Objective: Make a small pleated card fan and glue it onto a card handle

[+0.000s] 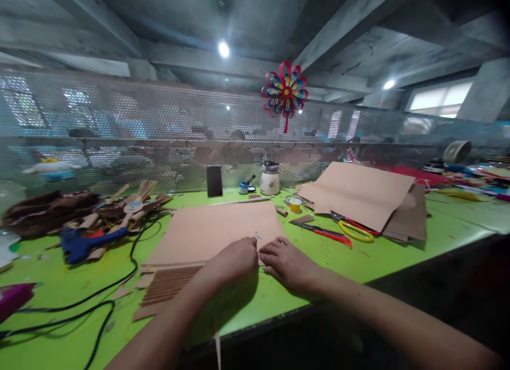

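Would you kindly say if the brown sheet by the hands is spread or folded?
Spread: the brown sheet shows one broad, flat face on the green table; its near edge is unclear.

We find smooth, matt brown card in the broad sheet (223, 221) and rough, ridged corrugation on the board (169, 285). Our green tabletop (450, 216) looks glossy. We see smooth plastic on the blue gun-shaped tool (77, 246), perforated, metallic-looking screening (159, 115), and dull concrete beams (99, 19).

We have room on the green tabletop (360, 265) between our right forearm (368, 301) and the yellow-handled scissors (364, 238); black cords (136, 265) obstruct our left.
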A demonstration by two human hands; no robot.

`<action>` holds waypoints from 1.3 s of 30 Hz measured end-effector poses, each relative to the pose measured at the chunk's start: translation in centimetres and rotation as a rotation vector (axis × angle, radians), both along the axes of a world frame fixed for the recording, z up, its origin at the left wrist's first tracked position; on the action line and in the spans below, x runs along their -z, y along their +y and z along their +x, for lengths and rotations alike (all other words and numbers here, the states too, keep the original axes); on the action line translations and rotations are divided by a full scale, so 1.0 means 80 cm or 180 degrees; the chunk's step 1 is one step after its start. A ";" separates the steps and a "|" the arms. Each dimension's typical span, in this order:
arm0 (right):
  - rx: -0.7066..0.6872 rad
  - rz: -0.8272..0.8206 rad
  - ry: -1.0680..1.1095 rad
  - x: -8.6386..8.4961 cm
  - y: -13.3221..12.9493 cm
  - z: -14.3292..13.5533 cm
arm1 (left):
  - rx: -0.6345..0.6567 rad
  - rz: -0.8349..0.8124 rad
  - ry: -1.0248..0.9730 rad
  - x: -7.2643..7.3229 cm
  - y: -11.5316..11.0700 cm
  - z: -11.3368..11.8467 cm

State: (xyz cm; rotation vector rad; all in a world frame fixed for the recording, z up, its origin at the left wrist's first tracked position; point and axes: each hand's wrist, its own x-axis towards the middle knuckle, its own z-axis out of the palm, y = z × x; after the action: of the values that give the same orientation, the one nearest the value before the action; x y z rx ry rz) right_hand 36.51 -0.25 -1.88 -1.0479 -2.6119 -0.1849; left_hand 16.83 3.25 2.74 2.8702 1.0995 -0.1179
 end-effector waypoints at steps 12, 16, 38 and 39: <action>0.0591 -0.0018 0.0099 0.013 -0.020 0.025 | 0.0139 -0.0006 0.0216 0.000 0.005 0.002; 0.0892 -0.0020 0.0202 0.013 -0.031 0.038 | 0.0130 -0.0048 0.0275 -0.005 0.002 0.002; 0.0743 -0.0142 0.0363 0.013 -0.022 -0.002 | -0.0447 0.0508 -0.0318 0.044 -0.034 -0.025; 0.0775 -0.0136 0.0415 0.014 -0.022 -0.002 | -0.0448 0.0549 -0.0302 0.043 -0.036 -0.028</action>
State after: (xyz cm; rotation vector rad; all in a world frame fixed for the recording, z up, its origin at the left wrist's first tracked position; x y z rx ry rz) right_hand 36.35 -2.05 -3.04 -1.3450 -2.3783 -0.1123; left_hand 14.58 0.36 -0.72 2.8961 1.3495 0.1250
